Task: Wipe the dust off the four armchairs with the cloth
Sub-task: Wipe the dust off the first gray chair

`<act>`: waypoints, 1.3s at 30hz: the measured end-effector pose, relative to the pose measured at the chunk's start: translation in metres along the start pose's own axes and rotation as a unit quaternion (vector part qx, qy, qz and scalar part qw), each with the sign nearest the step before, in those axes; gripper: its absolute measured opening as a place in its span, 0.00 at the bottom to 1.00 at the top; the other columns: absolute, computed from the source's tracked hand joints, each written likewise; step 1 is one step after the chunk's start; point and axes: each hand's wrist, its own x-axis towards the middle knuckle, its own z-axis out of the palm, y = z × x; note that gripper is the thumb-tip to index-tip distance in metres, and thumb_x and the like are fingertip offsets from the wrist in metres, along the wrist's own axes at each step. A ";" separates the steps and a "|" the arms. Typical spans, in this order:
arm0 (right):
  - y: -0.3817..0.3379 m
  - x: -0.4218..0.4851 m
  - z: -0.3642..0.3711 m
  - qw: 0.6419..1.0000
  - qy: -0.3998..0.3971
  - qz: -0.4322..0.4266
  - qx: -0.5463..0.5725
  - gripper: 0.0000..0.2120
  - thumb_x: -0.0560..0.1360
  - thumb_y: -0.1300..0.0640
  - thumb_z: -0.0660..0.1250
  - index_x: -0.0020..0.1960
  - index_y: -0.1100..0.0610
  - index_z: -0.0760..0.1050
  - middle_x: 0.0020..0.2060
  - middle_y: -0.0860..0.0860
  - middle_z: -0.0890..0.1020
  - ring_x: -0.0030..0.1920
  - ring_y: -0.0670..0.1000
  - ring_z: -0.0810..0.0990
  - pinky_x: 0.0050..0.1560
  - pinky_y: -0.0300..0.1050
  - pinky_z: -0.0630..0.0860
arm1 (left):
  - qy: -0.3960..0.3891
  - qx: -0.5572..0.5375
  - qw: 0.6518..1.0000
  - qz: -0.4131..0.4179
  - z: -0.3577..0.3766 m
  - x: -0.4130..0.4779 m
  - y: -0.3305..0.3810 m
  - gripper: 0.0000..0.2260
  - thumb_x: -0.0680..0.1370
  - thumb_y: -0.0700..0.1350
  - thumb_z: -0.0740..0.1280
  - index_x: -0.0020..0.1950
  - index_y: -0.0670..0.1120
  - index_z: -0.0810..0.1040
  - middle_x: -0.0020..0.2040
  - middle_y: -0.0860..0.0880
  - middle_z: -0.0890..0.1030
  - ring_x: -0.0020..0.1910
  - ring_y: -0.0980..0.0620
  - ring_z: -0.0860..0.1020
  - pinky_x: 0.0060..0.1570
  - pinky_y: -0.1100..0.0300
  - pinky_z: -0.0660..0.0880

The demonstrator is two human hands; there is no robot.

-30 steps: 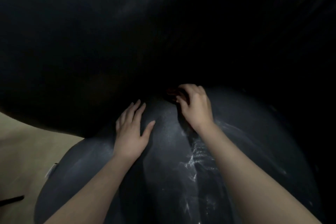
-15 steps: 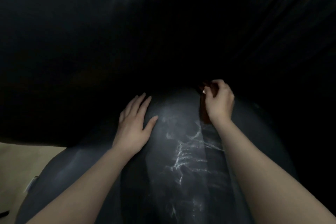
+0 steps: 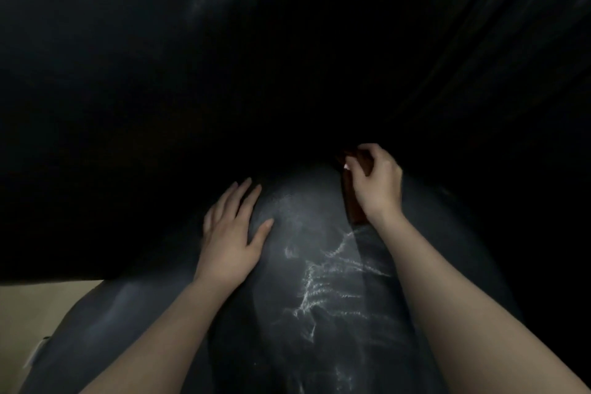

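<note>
Currently the cloth [image 3: 353, 201] sits bunched at the far end of the dusty rounded top of the armchair [image 3: 287, 345], right of centre. The right hand [image 3: 377, 182] is curled tight round it, probably to push it into the crease under the dark back. Left hand [image 3: 230, 233] lies flat, fingers straight, holding nothing, likely bracing left of the white dust streaks [image 3: 323, 281]. Count: one cloth, two hands, one armchair in view; pale floor [image 3: 32, 307] near left.

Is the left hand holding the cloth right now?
No, the left hand lies flat and empty on the armchair, while the right hand grips the dark cloth.
</note>
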 end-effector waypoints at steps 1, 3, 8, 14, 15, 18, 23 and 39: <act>-0.003 0.005 0.004 1.000 0.010 0.022 -0.009 0.13 0.77 0.57 0.69 0.60 0.60 0.78 0.54 0.59 0.81 0.57 0.60 0.78 0.57 0.50 0.74 | 0.001 -0.001 1.000 -0.002 0.000 0.000 0.000 0.35 0.76 0.66 0.46 0.79 0.51 0.61 0.80 0.54 0.57 0.78 0.57 0.50 0.73 0.61 0.43; -0.014 0.012 0.017 0.999 0.009 0.048 -0.022 0.15 0.78 0.56 0.68 0.63 0.60 0.77 0.56 0.60 0.80 0.59 0.61 0.77 0.58 0.51 0.75 | 0.004 -0.003 1.000 -0.005 0.001 0.000 -0.001 0.35 0.76 0.67 0.46 0.79 0.52 0.60 0.80 0.55 0.57 0.78 0.58 0.48 0.72 0.63 0.41; -0.045 0.017 0.041 0.993 -0.111 -0.009 -0.035 0.18 0.79 0.54 0.67 0.66 0.59 0.75 0.59 0.61 0.80 0.60 0.62 0.78 0.59 0.54 0.76 | 0.007 -0.008 1.000 -0.003 0.002 0.001 -0.003 0.34 0.75 0.67 0.47 0.79 0.53 0.60 0.80 0.56 0.56 0.77 0.60 0.48 0.71 0.66 0.38; -0.035 -0.009 0.016 0.967 -0.235 -0.091 0.025 0.13 0.74 0.56 0.72 0.58 0.52 0.80 0.45 0.46 0.80 0.52 0.52 0.80 0.57 0.44 0.74 | 0.011 -0.004 1.000 0.002 0.001 0.002 -0.003 0.34 0.75 0.66 0.49 0.77 0.51 0.64 0.79 0.53 0.60 0.77 0.55 0.52 0.71 0.64 0.43; -0.031 -0.014 0.008 0.967 -0.235 -0.096 0.032 0.12 0.74 0.58 0.73 0.57 0.54 0.81 0.42 0.40 0.77 0.51 0.50 0.78 0.55 0.39 0.71 | 0.009 -0.006 1.000 0.001 0.000 0.002 -0.003 0.35 0.75 0.66 0.49 0.77 0.51 0.64 0.79 0.53 0.60 0.77 0.55 0.52 0.71 0.63 0.43; -0.009 -0.014 -0.013 0.987 -0.139 -0.075 0.038 0.11 0.74 0.61 0.73 0.56 0.58 0.81 0.44 0.44 0.80 0.52 0.51 0.78 0.54 0.37 0.68 | 0.005 -0.006 1.000 0.000 0.000 0.002 -0.002 0.35 0.75 0.67 0.48 0.78 0.51 0.63 0.79 0.53 0.59 0.78 0.55 0.52 0.71 0.62 0.43; 0.003 -0.010 -0.005 0.996 -0.073 -0.048 -0.003 0.11 0.75 0.59 0.71 0.57 0.58 0.79 0.52 0.57 0.83 0.55 0.60 0.78 0.56 0.52 0.74 | 0.007 -0.007 1.000 0.000 -0.002 0.002 0.001 0.35 0.75 0.66 0.48 0.77 0.50 0.64 0.79 0.52 0.60 0.77 0.54 0.52 0.72 0.59 0.45; 0.039 -0.003 -0.033 0.986 0.103 0.126 -0.040 0.12 0.77 0.59 0.68 0.59 0.60 0.78 0.54 0.59 0.81 0.57 0.61 0.77 0.57 0.51 0.71 | -0.069 -0.006 0.993 0.091 0.010 0.050 0.033 0.32 0.76 0.66 0.52 0.79 0.55 0.59 0.80 0.56 0.55 0.78 0.56 0.49 0.71 0.62 0.42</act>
